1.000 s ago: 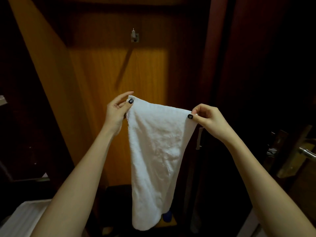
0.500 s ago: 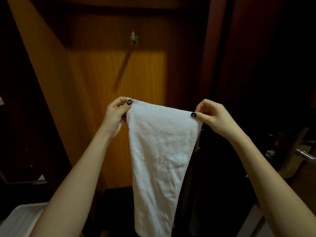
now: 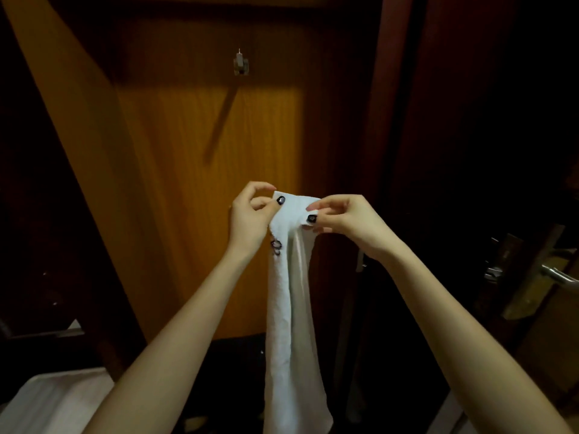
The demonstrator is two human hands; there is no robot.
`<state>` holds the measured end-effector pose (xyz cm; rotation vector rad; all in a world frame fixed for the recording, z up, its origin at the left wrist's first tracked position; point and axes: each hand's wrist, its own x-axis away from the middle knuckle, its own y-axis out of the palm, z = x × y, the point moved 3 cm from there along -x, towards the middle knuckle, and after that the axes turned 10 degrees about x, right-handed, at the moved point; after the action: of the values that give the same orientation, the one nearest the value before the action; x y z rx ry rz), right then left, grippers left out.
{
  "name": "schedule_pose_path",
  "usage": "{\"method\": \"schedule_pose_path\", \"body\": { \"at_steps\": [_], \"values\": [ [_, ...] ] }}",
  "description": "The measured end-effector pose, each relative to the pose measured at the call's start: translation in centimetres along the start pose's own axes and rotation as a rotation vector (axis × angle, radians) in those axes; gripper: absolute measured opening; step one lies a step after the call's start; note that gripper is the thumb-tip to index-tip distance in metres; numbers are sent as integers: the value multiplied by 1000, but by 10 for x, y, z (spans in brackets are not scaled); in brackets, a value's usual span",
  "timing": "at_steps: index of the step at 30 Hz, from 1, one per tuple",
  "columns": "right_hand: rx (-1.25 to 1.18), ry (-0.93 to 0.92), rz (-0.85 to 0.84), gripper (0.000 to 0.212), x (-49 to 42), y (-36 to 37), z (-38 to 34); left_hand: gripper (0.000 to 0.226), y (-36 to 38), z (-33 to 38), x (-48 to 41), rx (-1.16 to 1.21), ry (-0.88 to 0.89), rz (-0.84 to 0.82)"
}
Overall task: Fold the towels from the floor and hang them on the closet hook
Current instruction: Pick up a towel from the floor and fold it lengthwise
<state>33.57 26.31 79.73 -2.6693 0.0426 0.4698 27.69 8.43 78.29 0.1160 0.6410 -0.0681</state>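
A white towel (image 3: 291,308) hangs down in a narrow fold in front of the open closet. My left hand (image 3: 250,217) pinches its top left corner between thumb and fingers. Close beside it, my right hand (image 3: 341,219) pinches the other top corner, so the two corners nearly meet. A small dark embroidered mark shows on the towel's left edge below my left hand. The metal closet hook (image 3: 240,64) sits high on the lit wooden back panel, well above both hands and with nothing on it.
A white cloth surface (image 3: 53,399) lies at the lower left. A door with a metal lever handle (image 3: 557,275) stands at the right edge. The closet side panels are dark, and its floor below the towel is black.
My hands have come together, bringing the towel's two top corners close. The towel, spread wide before, now hangs as a narrow strip.
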Motion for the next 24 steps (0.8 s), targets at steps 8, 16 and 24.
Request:
{"method": "schedule_pose_path", "body": {
  "at_steps": [8, 16, 24],
  "values": [
    [342, -306, 126, 1, 1, 7, -40, 14, 1, 16, 4, 147, -4, -21],
    [413, -376, 191, 8, 5, 5, -48, 23, -9, 19, -1, 9, 110, 93],
    [425, -334, 175, 11, -8, 8, -49, 20, 5, 14, 7, 244, -46, -56]
  ]
}}
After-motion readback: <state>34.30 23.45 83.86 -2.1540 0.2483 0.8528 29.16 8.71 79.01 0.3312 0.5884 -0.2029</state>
